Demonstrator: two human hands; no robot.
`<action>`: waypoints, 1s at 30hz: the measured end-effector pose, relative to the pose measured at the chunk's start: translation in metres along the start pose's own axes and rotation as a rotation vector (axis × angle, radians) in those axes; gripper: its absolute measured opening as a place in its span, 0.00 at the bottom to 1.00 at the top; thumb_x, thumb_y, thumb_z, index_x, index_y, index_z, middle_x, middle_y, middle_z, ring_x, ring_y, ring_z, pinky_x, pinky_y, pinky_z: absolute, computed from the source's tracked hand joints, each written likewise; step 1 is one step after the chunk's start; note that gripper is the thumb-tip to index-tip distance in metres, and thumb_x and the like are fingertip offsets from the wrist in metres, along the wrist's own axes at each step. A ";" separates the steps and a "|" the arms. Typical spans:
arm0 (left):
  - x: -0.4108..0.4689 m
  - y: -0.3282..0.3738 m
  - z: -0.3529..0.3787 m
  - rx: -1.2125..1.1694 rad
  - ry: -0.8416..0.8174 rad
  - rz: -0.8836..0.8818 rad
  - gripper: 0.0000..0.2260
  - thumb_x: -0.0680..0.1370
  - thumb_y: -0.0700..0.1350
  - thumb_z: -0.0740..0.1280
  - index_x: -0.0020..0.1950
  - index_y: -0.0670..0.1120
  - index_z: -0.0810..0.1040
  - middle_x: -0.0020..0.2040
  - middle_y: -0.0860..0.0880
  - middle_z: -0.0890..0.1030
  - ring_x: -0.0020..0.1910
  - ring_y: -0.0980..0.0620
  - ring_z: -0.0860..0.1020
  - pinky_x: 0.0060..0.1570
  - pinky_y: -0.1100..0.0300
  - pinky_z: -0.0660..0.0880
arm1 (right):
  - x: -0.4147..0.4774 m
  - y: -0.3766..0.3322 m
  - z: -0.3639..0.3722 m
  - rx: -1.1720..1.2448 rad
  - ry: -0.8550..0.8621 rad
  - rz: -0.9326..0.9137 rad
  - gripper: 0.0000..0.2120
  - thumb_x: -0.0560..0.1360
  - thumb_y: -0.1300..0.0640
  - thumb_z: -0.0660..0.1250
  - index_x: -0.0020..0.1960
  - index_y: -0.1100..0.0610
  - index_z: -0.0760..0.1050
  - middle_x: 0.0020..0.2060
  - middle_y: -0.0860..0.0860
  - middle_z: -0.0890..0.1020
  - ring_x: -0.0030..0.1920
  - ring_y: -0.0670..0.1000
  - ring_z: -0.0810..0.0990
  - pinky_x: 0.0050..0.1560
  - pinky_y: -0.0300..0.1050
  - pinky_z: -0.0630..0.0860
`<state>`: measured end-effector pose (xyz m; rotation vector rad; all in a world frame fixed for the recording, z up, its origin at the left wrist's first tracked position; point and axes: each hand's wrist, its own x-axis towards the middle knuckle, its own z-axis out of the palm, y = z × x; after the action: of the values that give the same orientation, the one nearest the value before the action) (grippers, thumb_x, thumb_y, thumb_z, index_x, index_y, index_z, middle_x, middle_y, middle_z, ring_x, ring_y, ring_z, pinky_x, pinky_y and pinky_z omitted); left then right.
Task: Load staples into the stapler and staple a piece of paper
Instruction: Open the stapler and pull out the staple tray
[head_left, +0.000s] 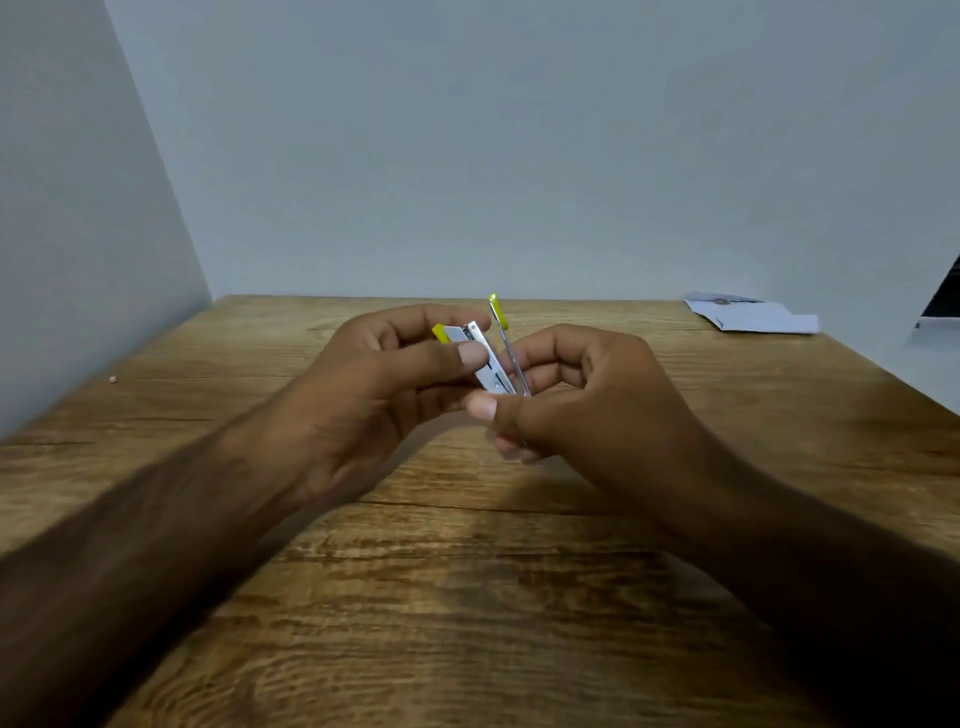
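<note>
Head view | hands (488, 384) hide stapler (488, 358) body | motion-blurred

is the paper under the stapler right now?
No: the paper lies at the table's far right corner, while both hands hold the stapler mid-table.

Stapler (485, 358) silver, yellow ends; table (467, 597) brown woodgrain; paper (753, 316) white.

You have the small silver metal stapler with yellow plastic ends (488, 358) held up above the tabletop, tilted, its thin yellow-tipped pusher rod (503, 332) drawn out and standing apart alongside it. Your white sheets of paper (753, 314) lie flat at the far right corner.
</note>
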<state>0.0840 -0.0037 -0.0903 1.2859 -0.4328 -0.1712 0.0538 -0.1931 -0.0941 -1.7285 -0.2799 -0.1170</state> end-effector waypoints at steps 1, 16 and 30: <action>-0.003 -0.001 0.003 -0.003 -0.010 0.009 0.15 0.73 0.35 0.72 0.59 0.35 0.81 0.55 0.28 0.83 0.47 0.41 0.85 0.46 0.55 0.84 | -0.002 0.000 -0.001 0.010 -0.003 0.002 0.14 0.67 0.58 0.82 0.49 0.56 0.83 0.35 0.53 0.88 0.33 0.52 0.88 0.35 0.44 0.82; -0.015 0.003 0.007 0.196 -0.027 0.030 0.12 0.74 0.37 0.68 0.55 0.40 0.84 0.49 0.37 0.85 0.47 0.41 0.82 0.46 0.49 0.80 | -0.015 -0.004 0.001 0.093 -0.095 0.023 0.05 0.76 0.61 0.74 0.52 0.58 0.84 0.42 0.55 0.90 0.44 0.51 0.90 0.36 0.36 0.80; -0.018 -0.001 0.016 0.227 0.079 0.181 0.11 0.68 0.40 0.76 0.49 0.42 0.86 0.45 0.33 0.86 0.42 0.43 0.86 0.40 0.54 0.84 | -0.017 0.000 0.003 0.216 -0.019 -0.022 0.05 0.78 0.66 0.69 0.50 0.59 0.82 0.33 0.50 0.87 0.35 0.44 0.88 0.30 0.33 0.77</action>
<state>0.0616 -0.0117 -0.0918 1.4623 -0.5086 0.0837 0.0375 -0.1918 -0.0987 -1.5128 -0.3139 -0.0836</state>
